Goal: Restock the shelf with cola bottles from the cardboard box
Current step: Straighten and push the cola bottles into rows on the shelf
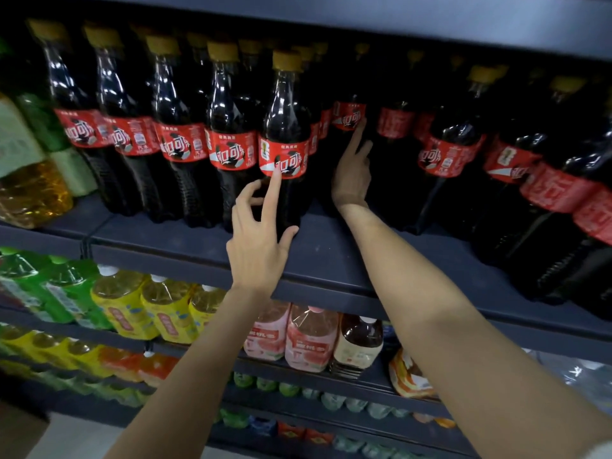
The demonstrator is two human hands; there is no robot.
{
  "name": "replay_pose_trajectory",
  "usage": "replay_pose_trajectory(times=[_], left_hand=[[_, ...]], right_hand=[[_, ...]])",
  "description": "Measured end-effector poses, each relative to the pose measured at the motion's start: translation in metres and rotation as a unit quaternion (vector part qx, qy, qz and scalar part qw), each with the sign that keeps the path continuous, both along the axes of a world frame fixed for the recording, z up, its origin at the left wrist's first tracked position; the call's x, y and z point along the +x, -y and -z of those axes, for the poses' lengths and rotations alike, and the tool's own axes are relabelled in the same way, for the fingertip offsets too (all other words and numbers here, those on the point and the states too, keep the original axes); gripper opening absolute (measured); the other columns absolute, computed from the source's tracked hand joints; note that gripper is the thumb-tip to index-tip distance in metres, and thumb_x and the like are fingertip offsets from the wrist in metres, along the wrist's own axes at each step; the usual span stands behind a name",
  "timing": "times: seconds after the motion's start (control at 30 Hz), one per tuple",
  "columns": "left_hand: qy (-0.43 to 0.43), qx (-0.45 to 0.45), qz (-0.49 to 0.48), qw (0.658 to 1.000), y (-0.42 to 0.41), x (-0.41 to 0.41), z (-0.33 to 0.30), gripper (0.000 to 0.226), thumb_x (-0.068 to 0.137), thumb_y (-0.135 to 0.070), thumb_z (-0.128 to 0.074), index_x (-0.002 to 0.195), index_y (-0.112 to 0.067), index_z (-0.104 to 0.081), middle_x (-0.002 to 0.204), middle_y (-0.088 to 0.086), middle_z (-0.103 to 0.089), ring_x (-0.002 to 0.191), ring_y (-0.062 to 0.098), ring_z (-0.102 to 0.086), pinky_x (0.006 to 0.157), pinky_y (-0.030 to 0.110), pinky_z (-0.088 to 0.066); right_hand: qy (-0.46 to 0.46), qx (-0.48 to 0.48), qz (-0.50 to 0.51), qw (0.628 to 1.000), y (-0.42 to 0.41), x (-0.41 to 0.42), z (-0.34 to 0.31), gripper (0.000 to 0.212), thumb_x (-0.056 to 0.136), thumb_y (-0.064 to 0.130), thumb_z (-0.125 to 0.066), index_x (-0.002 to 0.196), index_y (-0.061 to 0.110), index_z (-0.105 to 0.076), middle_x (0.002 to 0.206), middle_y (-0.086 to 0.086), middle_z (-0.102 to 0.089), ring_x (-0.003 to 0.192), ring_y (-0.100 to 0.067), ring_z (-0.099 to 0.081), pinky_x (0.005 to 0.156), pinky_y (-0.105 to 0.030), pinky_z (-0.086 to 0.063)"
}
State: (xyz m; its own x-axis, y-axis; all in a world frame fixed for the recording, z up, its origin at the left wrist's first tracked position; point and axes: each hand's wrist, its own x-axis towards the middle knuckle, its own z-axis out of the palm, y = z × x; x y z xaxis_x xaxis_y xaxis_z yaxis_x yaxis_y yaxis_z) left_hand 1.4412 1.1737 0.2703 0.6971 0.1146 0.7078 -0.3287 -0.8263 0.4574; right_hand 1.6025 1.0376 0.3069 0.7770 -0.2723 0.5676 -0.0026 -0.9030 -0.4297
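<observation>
Two bare forearms, bare hands [256,246], no rings, pale sleeve edge [599,453] at right elbow

**Both arms raised, fingers extended**

Both bare forearms reach up and forward, the right arm stretched farther than the left. The left hand [256,240] is spread, its index finger straight and pointing up, thumb out to the side, other fingers loosely bent. Up and to the right of it, the right hand [352,175] has its fingers extended upward.
</observation>
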Motion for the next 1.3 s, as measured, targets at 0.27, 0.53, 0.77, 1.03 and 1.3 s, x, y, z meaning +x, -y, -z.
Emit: replay_pose_trajectory(times=[0.27,0.53,0.77,1.03,1.3], left_hand=[[-0.013,-0.029,0.003,0.999,0.002,-0.003,-0.002,0.092,0.076,-0.018,-0.077,0.144,-0.037,-0.018,0.137,0.010,-0.040,0.114,0.014,-0.038,0.054,0.030,-0.043],[0.030,-0.060,-0.024,0.997,0.017,-0.011,0.002,0.070,0.080,-0.011,-0.067,0.142,-0.016,-0.036,0.126,0.014,-0.044,0.110,0.020,-0.040,0.059,0.026,-0.040],[0.016,-0.111,-0.015,0.994,0.020,-0.005,0.005,0.084,0.078,-0.018,-0.077,0.145,-0.022,-0.027,0.129,0.014,-0.042,0.110,0.030,-0.053,0.068,0.031,-0.050],[0.001,-0.079,-0.023,0.997,0.008,-0.002,0.003,0.083,0.079,-0.014,-0.075,0.145,-0.027,-0.026,0.132,0.007,-0.042,0.113,0.024,-0.052,0.068,0.040,-0.056],[0.011,-0.068,-0.001,0.998,0.001,0.001,0.005,0.084,0.080,-0.017,-0.075,0.145,-0.030,-0.023,0.135,0.006,-0.041,0.117,0.026,-0.052,0.071,0.047,-0.057]], right_hand=[[0.088,-0.019,-0.067,0.994,0.016,-0.075,-0.007,0.066,0.088,0.016,-0.060,0.146,0.014,-0.031,0.131,-0.018,-0.047,0.114,-0.034,-0.048,0.088,-0.043,-0.046],[0.182,0.186,0.149,0.954,0.084,-0.134,0.010,0.075,0.066,0.038,-0.081,0.121,0.003,-0.046,0.117,-0.018,-0.048,0.105,-0.033,-0.046,0.087,-0.036,-0.034],[0.093,0.279,0.057,0.954,0.089,-0.118,0.003,0.079,0.072,0.030,-0.080,0.131,0.008,-0.033,0.108,-0.016,-0.060,0.093,-0.034,-0.062,0.073,-0.033,-0.045],[0.018,0.320,-0.128,0.939,0.044,-0.093,-0.005,0.068,0.081,0.019,-0.073,0.135,0.011,-0.032,0.082,0.015,-0.046,0.063,0.000,-0.050,0.080,-0.017,-0.039],[0.013,0.325,-0.189,0.926,0.011,-0.049,-0.003,0.067,0.084,0.008,-0.069,0.136,0.003,-0.027,0.135,-0.019,-0.045,0.126,-0.026,-0.043,0.098,-0.026,-0.038]])
